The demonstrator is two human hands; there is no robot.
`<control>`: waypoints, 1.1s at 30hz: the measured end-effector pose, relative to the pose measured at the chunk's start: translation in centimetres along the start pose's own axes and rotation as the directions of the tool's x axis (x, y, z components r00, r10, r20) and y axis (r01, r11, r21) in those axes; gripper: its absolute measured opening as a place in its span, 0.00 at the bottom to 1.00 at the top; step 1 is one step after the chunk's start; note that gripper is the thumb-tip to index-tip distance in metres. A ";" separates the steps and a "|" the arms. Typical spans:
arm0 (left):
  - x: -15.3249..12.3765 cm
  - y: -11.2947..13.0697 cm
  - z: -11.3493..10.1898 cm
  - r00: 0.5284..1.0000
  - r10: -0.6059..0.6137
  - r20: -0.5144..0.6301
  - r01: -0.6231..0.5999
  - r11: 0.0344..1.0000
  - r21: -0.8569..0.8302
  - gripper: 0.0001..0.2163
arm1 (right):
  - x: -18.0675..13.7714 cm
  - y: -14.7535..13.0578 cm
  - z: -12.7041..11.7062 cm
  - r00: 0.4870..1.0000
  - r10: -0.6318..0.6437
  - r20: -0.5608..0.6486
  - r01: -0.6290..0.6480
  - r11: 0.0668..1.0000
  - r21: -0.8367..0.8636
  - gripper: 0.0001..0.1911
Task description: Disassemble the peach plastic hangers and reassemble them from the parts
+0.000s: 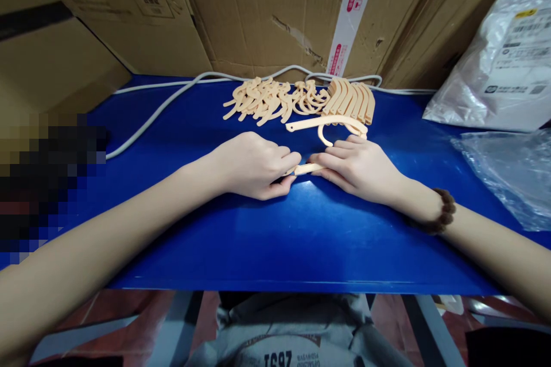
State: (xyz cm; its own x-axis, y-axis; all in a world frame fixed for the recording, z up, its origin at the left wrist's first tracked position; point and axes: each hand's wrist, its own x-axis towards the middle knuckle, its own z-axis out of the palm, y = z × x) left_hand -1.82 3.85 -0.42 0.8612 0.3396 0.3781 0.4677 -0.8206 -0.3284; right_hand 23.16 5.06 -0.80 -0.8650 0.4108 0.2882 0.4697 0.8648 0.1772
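Blue tabletop (310,235) between hands (260,163) (361,169) and edge (301,287)

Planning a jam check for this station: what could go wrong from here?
1. The slim cream piece is pinched between the fingers of the left hand and right hand; it might slip.
2. A long curved strip lies just beyond the right hand's fingers, so they could nudge it.
3. The loose pile looks tangled; pulling one part may drag others.
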 end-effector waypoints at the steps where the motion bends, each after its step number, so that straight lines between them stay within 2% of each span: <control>1: 0.0 0.0 0.0 1.000 0.007 0.005 -0.007 1.000 -0.010 0.10 | 0.1 0.1 0.0 1.000 -0.004 0.000 0.004 1.000 -0.003 0.25; 14: -0.1 0.0 -0.1 0.999 0.016 0.051 -0.014 0.999 -0.035 0.09 | 0.1 0.2 0.2 1.000 -0.014 0.022 0.014 1.000 0.015 0.23; 21: -0.1 0.0 0.3 0.999 0.030 -0.012 -0.029 0.999 0.036 0.16 | 0.1 0.1 0.2 1.000 -0.011 0.011 0.011 1.000 0.015 0.23; 29: -0.2 -0.3 -0.1 1.000 -0.021 0.012 0.020 0.999 0.045 0.14 | 0.2 0.2 0.0 0.993 -0.004 -0.116 0.002 1.000 -0.019 0.18; 33: -0.2 -0.5 -0.1 0.998 -0.051 0.025 0.051 0.998 0.031 0.14 | 0.1 0.5 -0.4 0.975 0.077 -0.209 -0.085 0.996 -0.032 0.17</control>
State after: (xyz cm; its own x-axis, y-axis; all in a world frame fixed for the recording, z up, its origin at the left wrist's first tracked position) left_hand -2.28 4.15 -0.22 0.8408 0.3927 0.3726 0.5166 -0.7878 -0.3355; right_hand 23.39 5.35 -0.27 -0.7703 0.4064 0.4914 0.5471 0.8170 0.1820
